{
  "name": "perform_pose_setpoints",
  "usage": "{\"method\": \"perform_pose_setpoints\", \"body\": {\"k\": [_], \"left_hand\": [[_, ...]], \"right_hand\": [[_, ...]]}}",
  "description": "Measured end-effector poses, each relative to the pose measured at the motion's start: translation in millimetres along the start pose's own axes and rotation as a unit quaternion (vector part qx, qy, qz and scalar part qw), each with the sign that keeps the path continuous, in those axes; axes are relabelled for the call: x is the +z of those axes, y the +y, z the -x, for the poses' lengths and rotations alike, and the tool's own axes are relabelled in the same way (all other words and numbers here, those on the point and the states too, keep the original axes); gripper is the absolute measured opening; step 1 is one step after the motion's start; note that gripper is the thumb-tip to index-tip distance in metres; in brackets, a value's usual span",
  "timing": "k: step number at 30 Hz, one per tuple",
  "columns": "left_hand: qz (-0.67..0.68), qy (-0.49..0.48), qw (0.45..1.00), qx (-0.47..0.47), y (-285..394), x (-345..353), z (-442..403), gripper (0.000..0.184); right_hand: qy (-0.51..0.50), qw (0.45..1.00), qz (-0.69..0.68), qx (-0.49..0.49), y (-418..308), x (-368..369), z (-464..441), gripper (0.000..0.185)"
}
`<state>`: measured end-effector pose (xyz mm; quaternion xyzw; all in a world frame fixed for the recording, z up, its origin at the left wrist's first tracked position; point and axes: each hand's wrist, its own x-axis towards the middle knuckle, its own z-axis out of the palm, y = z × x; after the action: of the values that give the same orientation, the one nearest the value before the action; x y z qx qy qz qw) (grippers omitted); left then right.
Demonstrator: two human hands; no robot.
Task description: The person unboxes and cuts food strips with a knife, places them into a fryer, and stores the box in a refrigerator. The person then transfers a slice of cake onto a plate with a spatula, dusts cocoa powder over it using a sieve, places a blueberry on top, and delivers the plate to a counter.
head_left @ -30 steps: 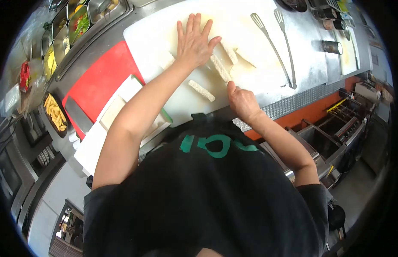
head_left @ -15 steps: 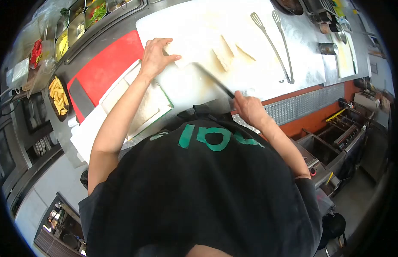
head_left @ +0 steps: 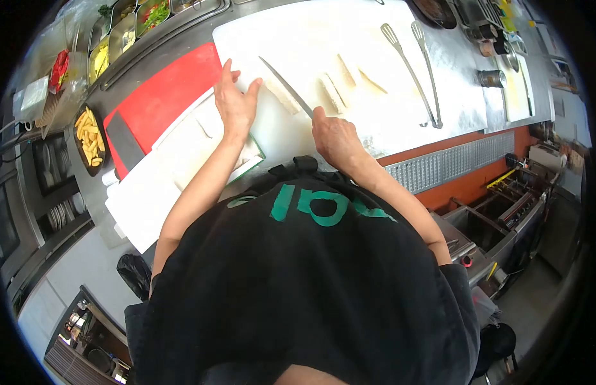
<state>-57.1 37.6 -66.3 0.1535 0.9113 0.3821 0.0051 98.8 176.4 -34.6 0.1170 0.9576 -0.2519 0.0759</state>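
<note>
In my right hand (head_left: 339, 138), closed around its handle, is a knife (head_left: 286, 83) whose long blade points up and to the left over the white cutting board (head_left: 272, 35). A pale strip that looks like bread (head_left: 284, 97) lies on the board just left of the blade. My left hand (head_left: 238, 106) is open and holds nothing, its fingers apart, to the left of that strip. More pale, bread-like pieces (head_left: 334, 94) rest on the board right of the knife. Below my left hand is a white tray with a green edge (head_left: 253, 160), partly hidden by my forearm.
Metal tongs (head_left: 407, 70) with slotted ends lie on the right. A red board (head_left: 163, 90) is on the left, beside a dark dish of fries (head_left: 89, 142). Metal food pans (head_left: 123, 37) line the back left. A dark jar (head_left: 491, 78) stands farther right.
My left hand has come off the bread-like piece and moved slightly down and left, opening. My right hand has moved left with the knife, whose tip now lies farther up and left.
</note>
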Motion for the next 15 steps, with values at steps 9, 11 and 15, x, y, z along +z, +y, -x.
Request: {"method": "perform_pose_setpoints", "body": {"k": [9,11,15], "left_hand": [[0.021,0.031,0.995,0.090,10.4,28.7,-69.1,0.049],[0.002,0.009,0.992,0.126,14.7,46.8,-76.7,0.050],[-0.115,0.038,0.973,0.195,12.3,80.4,-69.5,0.044]], "right_hand": [[-0.063,0.997,0.037,0.026,-4.3,0.0,-9.2,0.009],[-0.080,0.995,0.048,0.035,-9.8,-3.6,-11.9,0.009],[-0.116,0.988,0.095,0.047,-18.3,-11.6,-17.5,0.011]]}}
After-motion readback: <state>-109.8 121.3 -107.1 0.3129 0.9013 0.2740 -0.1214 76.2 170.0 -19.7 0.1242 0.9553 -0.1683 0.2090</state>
